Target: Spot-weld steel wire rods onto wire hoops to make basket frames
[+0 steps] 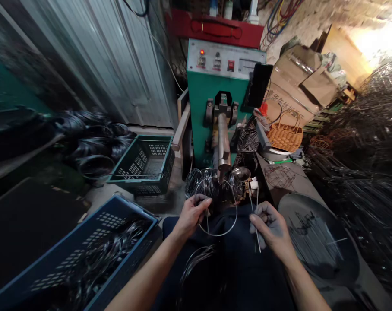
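My left hand [195,211] pinches a round wire ring [219,234] at its left side, with a short straight wire rod [207,222] by the fingers. Between the fingers and thumb of my right hand [270,223] are thin metal rods [258,242], pointing up and down. Just beyond the ring, the horn-like electrode arm [224,149] of a green machine [200,103] reaches toward me. Several coiled wire rings [204,181] lie under that arm. More wire rings [196,257] rest on my lap, partly in shadow.
A blue crate [95,218] of wire parts stands at left, a green crate [139,183] behind it. At right, a round pan [348,263] holds straight rods. A wicker basket [285,137], a cardboard box [293,93] and tangled wirework [361,172] lie beyond.
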`<state>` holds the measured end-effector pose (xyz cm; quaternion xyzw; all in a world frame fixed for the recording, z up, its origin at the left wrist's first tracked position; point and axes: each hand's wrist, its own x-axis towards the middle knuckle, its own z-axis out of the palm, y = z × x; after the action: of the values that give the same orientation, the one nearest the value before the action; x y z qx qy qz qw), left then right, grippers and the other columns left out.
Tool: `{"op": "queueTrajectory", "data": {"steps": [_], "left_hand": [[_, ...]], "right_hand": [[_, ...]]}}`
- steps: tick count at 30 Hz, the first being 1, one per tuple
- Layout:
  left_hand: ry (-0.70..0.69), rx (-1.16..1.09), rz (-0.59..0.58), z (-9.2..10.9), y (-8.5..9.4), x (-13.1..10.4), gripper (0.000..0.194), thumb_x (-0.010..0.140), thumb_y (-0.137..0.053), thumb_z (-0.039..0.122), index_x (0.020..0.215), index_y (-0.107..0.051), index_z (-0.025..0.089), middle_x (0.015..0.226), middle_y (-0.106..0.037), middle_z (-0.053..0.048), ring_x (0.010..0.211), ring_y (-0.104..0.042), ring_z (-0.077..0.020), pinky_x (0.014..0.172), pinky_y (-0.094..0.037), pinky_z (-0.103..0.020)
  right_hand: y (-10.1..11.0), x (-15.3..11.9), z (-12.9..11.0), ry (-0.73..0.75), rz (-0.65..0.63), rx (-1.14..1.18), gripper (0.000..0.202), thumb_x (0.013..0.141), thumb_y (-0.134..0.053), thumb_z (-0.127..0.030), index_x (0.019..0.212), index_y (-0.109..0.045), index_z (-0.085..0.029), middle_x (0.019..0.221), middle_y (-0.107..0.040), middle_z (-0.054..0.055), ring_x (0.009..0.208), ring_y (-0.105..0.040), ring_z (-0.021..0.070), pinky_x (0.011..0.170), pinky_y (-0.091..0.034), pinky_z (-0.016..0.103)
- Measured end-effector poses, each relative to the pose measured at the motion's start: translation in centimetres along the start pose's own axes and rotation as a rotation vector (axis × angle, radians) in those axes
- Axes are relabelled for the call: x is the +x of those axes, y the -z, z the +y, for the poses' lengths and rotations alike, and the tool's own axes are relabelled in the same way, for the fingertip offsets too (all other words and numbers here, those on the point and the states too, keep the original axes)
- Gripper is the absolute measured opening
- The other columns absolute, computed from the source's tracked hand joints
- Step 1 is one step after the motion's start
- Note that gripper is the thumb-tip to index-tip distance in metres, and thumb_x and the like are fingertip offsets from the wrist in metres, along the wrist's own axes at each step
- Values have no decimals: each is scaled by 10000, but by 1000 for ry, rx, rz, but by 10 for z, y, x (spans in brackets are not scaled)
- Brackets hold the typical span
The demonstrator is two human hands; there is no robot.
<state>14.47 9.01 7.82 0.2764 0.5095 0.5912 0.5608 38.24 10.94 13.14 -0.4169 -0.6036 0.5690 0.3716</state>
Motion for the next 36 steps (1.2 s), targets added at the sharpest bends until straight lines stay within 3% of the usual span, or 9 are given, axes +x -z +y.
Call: {"op": "queueTrajectory", "data": {"steps": [3,6,8,11,18,26,36], "left_hand": [[-34,-4,-23,-5,4,6,291,694,-730,376,764,-569,143,462,-566,37,303,-337,-15,329,-185,-143],[-9,-11,-63,-11,9,4,256,709,-724,345,761,-577,143,465,-552,45,313,-331,-10,337,-178,-141],[19,-10,-74,-14,12,-2,243,722,-717,337,761,-574,145,474,-550,47,317,-324,-8,338,-168,-143],[55,-5,-83,-17,15,-14,236,735,-711,333,766,-571,145,474,-542,52,316,-301,-2,342,-162,-142],[171,-30,-46,-16,17,-29,280,687,-739,353,730,-551,150,439,-526,54,302,-290,-8,325,-148,-141],[188,-103,-28,-7,9,-28,304,643,-763,344,683,-528,156,412,-512,60,280,-263,0,316,-157,-136],[141,-162,-32,-12,9,-13,288,654,-764,339,701,-547,154,431,-527,54,277,-268,-2,309,-154,-136]], "right_hand": [[3,-4,0,54,-2,-103,232,872,-616,-385,822,-476,-207,568,-595,-39,321,-438,63,314,-341,157],[7,-2,3,241,-176,-359,229,818,-683,-394,895,-594,-197,782,-674,37,673,-645,167,627,-534,274],[8,2,7,383,-357,-557,464,733,-759,-437,1107,-598,-215,1035,-671,75,963,-627,235,897,-480,381],[2,7,14,506,-500,-814,713,716,-756,-494,1320,-467,-249,1234,-593,77,1145,-525,260,1055,-311,470],[-11,14,13,583,-627,-1007,648,806,-648,-529,1338,-449,-217,1190,-612,83,1121,-492,249,1054,-244,502],[-12,23,11,631,-620,-994,660,791,-644,-570,1320,-481,-211,1178,-632,87,1091,-497,255,1000,-293,467],[-7,36,7,686,-597,-946,609,792,-641,-570,1278,-518,-225,1168,-643,65,1111,-483,245,989,-308,423]]}}
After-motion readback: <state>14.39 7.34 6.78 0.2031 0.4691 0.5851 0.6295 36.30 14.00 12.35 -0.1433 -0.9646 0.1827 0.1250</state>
